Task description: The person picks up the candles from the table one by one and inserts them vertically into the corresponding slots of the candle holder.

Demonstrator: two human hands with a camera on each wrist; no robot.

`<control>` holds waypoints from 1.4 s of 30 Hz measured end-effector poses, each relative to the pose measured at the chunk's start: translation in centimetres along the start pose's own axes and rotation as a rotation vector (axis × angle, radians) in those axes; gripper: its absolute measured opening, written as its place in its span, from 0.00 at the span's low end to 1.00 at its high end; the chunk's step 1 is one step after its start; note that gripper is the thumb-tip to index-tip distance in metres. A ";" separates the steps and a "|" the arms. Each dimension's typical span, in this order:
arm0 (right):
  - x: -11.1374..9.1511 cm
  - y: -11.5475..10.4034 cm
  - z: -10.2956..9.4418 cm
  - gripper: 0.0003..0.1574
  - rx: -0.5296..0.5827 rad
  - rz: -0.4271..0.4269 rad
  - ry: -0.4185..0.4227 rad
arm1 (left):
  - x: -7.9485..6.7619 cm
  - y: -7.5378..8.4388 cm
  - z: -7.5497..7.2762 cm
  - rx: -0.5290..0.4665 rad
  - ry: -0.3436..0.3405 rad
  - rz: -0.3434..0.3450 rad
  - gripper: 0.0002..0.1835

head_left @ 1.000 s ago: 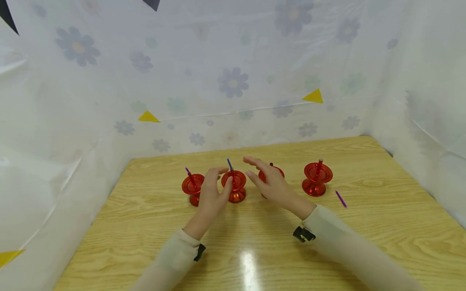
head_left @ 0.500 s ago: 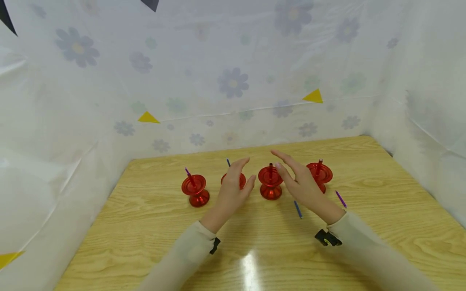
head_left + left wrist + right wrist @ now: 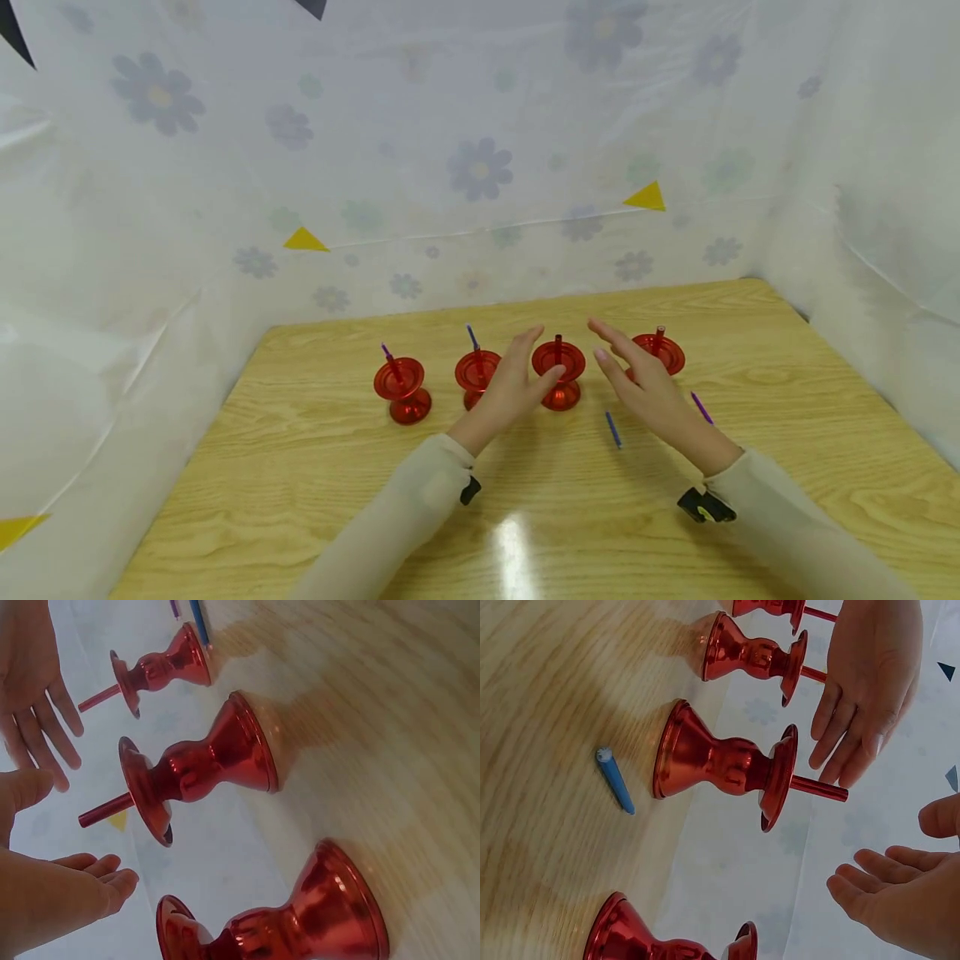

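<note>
Several shiny red candle holders stand upright in a row. My left hand (image 3: pixel 512 393) hovers at the third holder (image 3: pixel 561 396), overlapping it in the head view, with fingers extended and nothing held. Its red tube rises bare from the dish. My right hand (image 3: pixel 651 396) hangs in the air before the rightmost holder (image 3: pixel 672 353), thumb apart from the fingers, palm empty. In the leftmost holder (image 3: pixel 409 407) a thin purple candle (image 3: pixel 386 351) leans, and a blue candle (image 3: pixel 472 337) tilts in the second holder (image 3: pixel 467 371), partly hidden by my left hand.
On the wooden table (image 3: pixel 300 483) a loose blue candle (image 3: pixel 613 430) lies in front, between the two right-hand holders. Farther right lies a purple candle (image 3: pixel 701 407), partly behind my right hand. A flowered white sheet (image 3: pixel 420 167) walls the back and sides.
Both hands have shifted right: the left from the second holder to the third, the right from the third towards the rightmost. The loose blue candle has come into view; the holders stay put.
</note>
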State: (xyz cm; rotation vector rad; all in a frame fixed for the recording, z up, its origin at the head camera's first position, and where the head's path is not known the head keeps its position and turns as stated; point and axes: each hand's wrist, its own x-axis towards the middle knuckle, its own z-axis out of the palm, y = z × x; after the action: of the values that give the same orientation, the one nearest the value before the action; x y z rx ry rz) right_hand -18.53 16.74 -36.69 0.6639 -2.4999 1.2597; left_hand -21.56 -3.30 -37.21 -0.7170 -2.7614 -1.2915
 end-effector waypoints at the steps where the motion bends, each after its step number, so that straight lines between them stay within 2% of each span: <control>1: -0.1 0.1 0.0 0.29 -0.001 0.007 -0.007 | 0.2 0.0 0.2 -0.009 -0.005 -0.014 0.36; 8: -0.7 0.5 0.0 0.29 0.004 0.033 -0.024 | 0.8 -0.6 1.1 -0.062 -0.012 -0.068 0.38; 16: -1.3 1.0 0.1 0.29 -0.007 0.062 -0.047 | 0.8 -1.1 2.2 -0.098 -0.012 -0.141 0.40; 24: -1.5 1.7 0.5 0.30 -0.014 0.042 -0.072 | 0.8 -1.0 2.7 -0.124 -0.009 -0.190 0.40; 32: -1.9 1.9 0.7 0.33 -0.054 0.093 -0.178 | 1.0 -1.1 2.9 -0.122 -0.002 -0.176 0.38; 42: -2.6 2.6 1.4 0.38 -0.131 0.160 -0.320 | 1.0 -1.1 2.9 -0.110 -0.002 -0.195 0.38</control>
State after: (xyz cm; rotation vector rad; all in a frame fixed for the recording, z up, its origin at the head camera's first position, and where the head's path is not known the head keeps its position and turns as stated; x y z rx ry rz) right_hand -17.67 17.68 -40.46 0.6921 -2.9192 1.1000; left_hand -22.42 -1.40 -39.73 -0.4614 -2.8404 -1.4862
